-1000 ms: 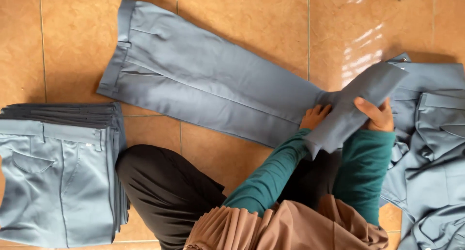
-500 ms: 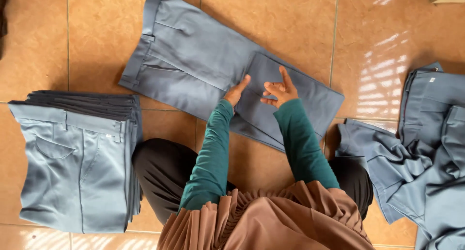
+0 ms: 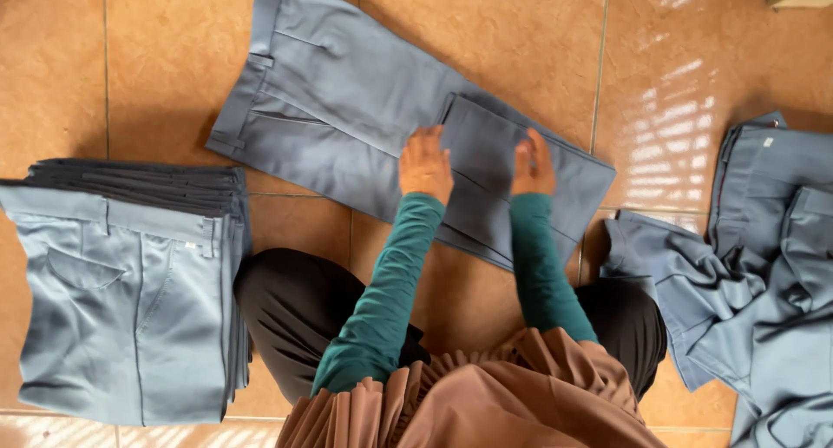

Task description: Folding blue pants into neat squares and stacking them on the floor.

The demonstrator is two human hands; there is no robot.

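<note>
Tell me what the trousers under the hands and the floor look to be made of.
Trousers: grey-blue woven cloth, probably a cotton or polyester blend; matte, with pressed creases and soft folds where the left hand and right hand press the folded leg. Floor: orange-brown glazed tile, likely ceramic; straight grout lines and glossy window reflections show it.

One view only, worn on your head, aimed almost straight down over your knees at the tiled floor (image 3: 156, 57). Close range: your sleeves run up from the bottom edge to mid-frame. Floor fills the frame edge to edge; no second view, so nothing is shared
</note>
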